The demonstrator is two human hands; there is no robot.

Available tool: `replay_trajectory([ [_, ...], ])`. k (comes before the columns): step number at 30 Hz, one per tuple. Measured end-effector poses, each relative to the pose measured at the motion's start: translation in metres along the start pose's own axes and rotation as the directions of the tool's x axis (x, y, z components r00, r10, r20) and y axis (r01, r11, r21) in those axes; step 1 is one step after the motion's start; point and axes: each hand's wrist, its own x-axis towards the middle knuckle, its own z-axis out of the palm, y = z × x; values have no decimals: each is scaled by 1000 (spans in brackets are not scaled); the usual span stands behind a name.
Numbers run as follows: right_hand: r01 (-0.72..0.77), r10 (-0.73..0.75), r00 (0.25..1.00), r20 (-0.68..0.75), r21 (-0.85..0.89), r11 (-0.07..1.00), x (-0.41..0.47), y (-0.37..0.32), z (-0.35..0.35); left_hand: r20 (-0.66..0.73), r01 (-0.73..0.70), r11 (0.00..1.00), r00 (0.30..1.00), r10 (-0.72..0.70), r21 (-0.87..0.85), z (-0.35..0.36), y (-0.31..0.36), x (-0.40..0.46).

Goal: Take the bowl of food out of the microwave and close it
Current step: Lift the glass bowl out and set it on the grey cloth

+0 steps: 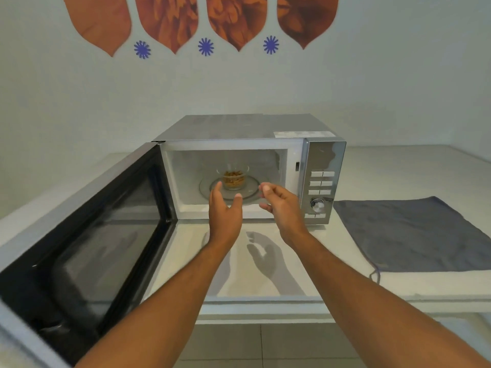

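A silver microwave [324, 160] stands on a white counter with its door [87, 235] swung wide open to the left. Inside, a clear glass bowl [233, 176] of brownish food sits upright on the glass turntable [210, 188]. My left hand [224, 211] is at the cavity's mouth, fingers apart, just short of the bowl and touching nothing. My right hand [279, 203] hovers beside it on the right, fingers loosely curled and empty, also short of the bowl.
A grey cloth [414, 235] lies flat on the white counter [265, 261] right of the microwave. The open door juts toward me on the left. The control panel [320, 187] with buttons and a dial is on the right of the cavity. Tiled floor below.
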Motion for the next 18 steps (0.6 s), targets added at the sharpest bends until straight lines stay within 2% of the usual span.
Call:
replay_trajectory([
  [9,-47,59,993,102,-121,992,62,27,19,22,73,997,997,-74,21,18,-27,76],
  [12,-63,80,993,90,-181,982,86,35,29,40,114,994,993,-114,7,20,-35,101],
  [18,-144,153,987,46,-166,976,139,50,47,66,195,980,979,-193,-26,28,-55,159],
])
